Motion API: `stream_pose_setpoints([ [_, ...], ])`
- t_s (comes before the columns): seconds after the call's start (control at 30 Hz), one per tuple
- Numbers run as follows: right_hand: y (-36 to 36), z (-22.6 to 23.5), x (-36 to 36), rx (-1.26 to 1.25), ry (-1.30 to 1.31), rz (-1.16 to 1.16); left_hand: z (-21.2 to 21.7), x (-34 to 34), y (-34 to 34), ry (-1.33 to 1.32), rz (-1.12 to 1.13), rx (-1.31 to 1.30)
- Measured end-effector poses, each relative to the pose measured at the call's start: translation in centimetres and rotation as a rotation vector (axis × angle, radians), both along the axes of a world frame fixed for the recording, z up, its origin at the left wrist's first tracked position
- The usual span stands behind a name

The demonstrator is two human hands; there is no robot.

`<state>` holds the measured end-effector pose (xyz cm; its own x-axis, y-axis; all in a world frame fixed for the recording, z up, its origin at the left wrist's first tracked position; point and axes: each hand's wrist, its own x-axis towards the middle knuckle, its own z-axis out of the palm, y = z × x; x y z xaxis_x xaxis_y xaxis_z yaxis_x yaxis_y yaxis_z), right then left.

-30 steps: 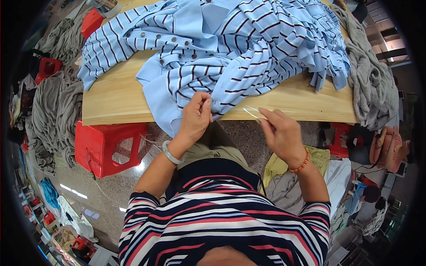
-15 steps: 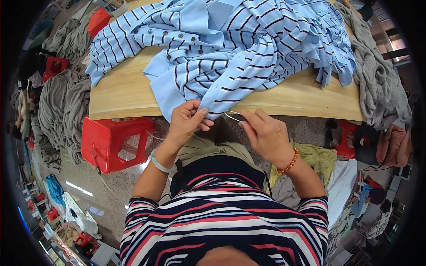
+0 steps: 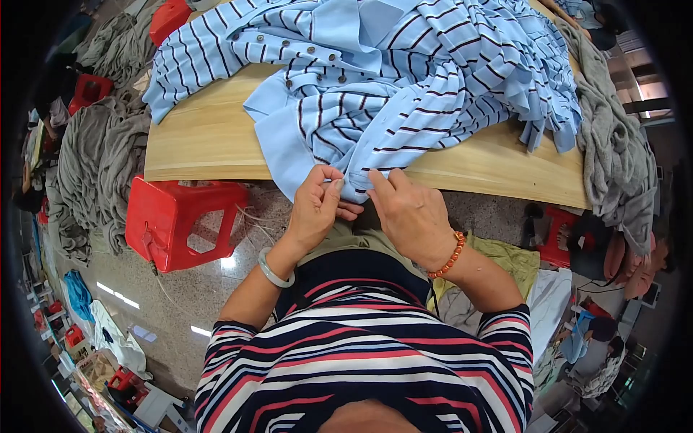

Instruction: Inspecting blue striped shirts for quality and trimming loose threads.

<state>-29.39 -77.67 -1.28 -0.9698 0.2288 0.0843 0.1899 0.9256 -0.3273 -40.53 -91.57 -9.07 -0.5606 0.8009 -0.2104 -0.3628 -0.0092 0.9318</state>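
Observation:
A light-blue knit cardigan (image 3: 411, 130) with dark and white stripes and dark buttons lies rumpled over the table, one corner hanging past the near edge. My left hand (image 3: 315, 206) is closed in a pinch on that hanging corner. From the other side my right hand (image 3: 415, 216) meets the same corner, thumb and fingers bent together against the cloth. Whatever sits between the right fingertips is hidden; the thin pale loop seen there earlier does not show now.
The wooden table (image 3: 206, 148) ends just beyond my hands. A red plastic stool (image 3: 155, 224) stands under its left corner. Grey knit pieces are heaped at left (image 3: 97, 169), and a grey knit piece (image 3: 617, 137) drapes over the right end. Yellowish cloth (image 3: 498, 263) lies at lower right.
My right hand has moved left and up to the cardigan's corner, close to my left hand. The thin pale loop at its fingertips has gone out of sight. My left hand still pinches the cloth.

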Motion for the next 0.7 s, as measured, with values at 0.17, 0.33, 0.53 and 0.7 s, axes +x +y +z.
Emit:
stream_pose_setpoints([
  [0.17,-0.1,-0.5,-0.6,0.029,-0.011,0.05,0.0,0.0,-0.3,0.007,0.006,-0.002],
  [0.33,-0.5,-1.8,-2.0,0.044,-0.009,0.094,-0.4,0.3,-0.5,0.094,-0.001,-0.013],
  [0.53,1.2,-0.9,-0.8,-0.154,0.017,0.014,-0.2,0.6,-1.5,0.022,-0.017,-0.076],
  [0.7,2.2,0.6,2.3,-0.193,0.04,-0.044,-0.4,-0.5,-2.9,-0.027,-0.002,-0.097],
])
